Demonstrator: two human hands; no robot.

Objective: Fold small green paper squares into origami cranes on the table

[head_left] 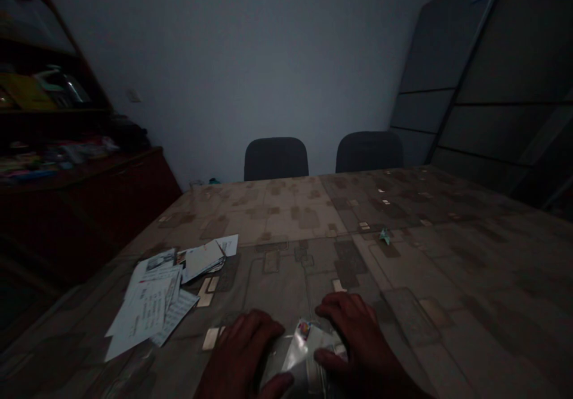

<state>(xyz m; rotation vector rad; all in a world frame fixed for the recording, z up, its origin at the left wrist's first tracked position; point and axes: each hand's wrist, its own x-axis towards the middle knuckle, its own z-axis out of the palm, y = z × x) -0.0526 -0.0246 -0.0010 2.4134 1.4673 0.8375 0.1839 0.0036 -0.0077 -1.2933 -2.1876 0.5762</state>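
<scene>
At the near edge of the table lies a clear, shiny plastic packet (301, 357) with white paper or cards and a small colourful mark showing in it. Whether it is a soft bag or a stiff case, I cannot tell. My left hand (245, 351) curves round its left side, thumb low on the front. From the right, my right hand (353, 342) grips it with fingers bent over the far corner and thumb on top. The packet's bottom part is cut off by the frame.
Loose printed sheets (147, 303) and a stack of cards (203, 260) lie on the left of the patterned tablecloth (286, 280). A small green folded thing (384, 236) rests at the right. Two dark chairs (276, 159) stand behind, and a cluttered cabinet (80, 196) is at the left.
</scene>
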